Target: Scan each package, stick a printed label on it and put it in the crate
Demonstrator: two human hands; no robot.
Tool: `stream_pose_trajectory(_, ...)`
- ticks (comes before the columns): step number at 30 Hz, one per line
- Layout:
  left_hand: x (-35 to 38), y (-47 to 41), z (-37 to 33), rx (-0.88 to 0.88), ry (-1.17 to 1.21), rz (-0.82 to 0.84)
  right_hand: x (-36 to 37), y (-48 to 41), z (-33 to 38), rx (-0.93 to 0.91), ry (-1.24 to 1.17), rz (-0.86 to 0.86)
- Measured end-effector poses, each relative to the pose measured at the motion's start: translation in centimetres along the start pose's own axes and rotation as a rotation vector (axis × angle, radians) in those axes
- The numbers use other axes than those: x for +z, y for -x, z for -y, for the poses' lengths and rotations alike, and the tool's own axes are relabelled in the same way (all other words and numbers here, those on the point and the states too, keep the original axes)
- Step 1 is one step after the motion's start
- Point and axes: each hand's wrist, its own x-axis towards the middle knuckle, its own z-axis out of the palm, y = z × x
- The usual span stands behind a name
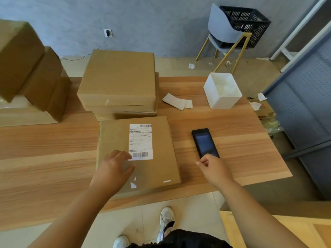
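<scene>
1. The flat, square cardboard package lies on the wood-grain worktop, near its front edge.
2. A white rectangular printed label with barcodes at top and bottom is stuck on the package's matte brown top.
3. The left grip rests on the package, fingers spread loosely and pressing at the label's near left corner; it holds nothing.
4. The right grip has curled fingers over the near end of the slim black handheld scanner, which lies flat on the worktop; I cannot tell whether it grasps it.
5. The black lattice plastic crate sits on a grey chair, well apart from the package.
6. Behind the package stands a stack of cardboard boxes.
</scene>
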Motion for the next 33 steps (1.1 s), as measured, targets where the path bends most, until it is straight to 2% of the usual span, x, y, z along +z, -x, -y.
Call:
stream_pose_trajectory(4, 3.0, -2.2, -3.1, 0.043, -0.119, 0.001, -1.1, -2.5, -2.3, 0.108, 0.090, -0.051)
stream_pose_trajectory(9, 5.4, -3.4, -4.5, -0.025, -0.301, 0.014, -1.1, -5.9, -3.4, 0.147, 0.126, -0.026)
stream_pose_trajectory(14, 6.2, -3.0, -4.4, -0.042, -0.299, -0.044, 0.4, -8.3, -3.0, 0.181, 0.116, 0.149)
stream_pose_trajectory(18, 6.4, -2.9, -4.5, -0.044, -0.300, -0.057, 1.1, -9.2, -2.7, 0.206, 0.182, 0.140)
stream_pose_trajectory(26, 6.2, -3.0, -4.5, -0.069, -0.239, -0.042, -0.9, -9.5, -2.2, 0.256, -0.014, 0.242)
stream_pose_trajectory(30, 5.6, -2.9, -4.2, -0.076, -0.130, -0.027, -1.5, -8.6, -1.3, 0.300, -0.323, 0.250)
stream_pose_trajectory(33, 4.8, -2.2, -3.3, -0.074, -0.080, -0.048, -2.4, -7.4, 0.0, 0.190, -0.420, 0.223)
